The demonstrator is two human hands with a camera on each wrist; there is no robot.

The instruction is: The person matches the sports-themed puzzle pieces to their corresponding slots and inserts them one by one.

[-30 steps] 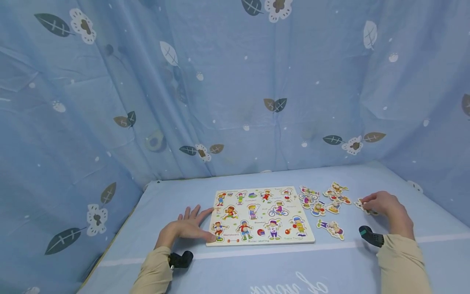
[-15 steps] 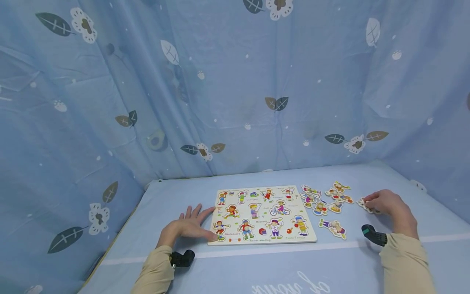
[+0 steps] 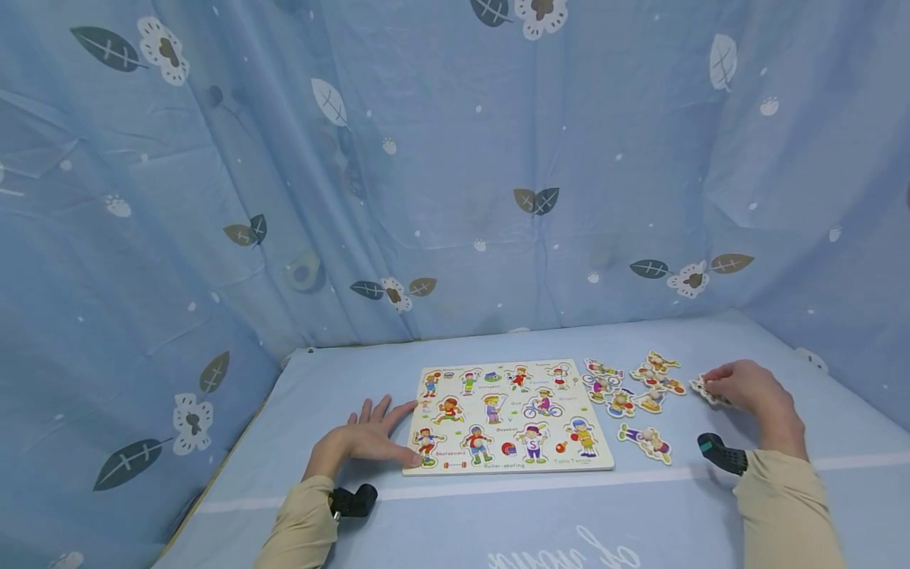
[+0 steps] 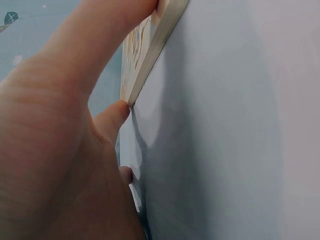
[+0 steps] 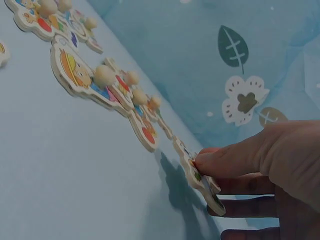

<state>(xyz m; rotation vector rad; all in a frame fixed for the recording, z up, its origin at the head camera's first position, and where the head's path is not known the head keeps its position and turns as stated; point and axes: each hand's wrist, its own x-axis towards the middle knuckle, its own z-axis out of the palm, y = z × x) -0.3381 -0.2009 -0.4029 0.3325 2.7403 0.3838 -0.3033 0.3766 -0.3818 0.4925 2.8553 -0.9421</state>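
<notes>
The head view looks forward and down across the whole table, sharing the puzzle board (image 3: 506, 415) edge, at its 7 o'clock, with the close left wrist view, and the puzzle piece (image 3: 704, 389), at 4 o'clock, with the low, close right wrist view.

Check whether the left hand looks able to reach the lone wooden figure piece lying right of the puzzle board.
Probably not without shifting: the left hand rests at the puzzle board's left edge, the piece beyond its far side.
</notes>
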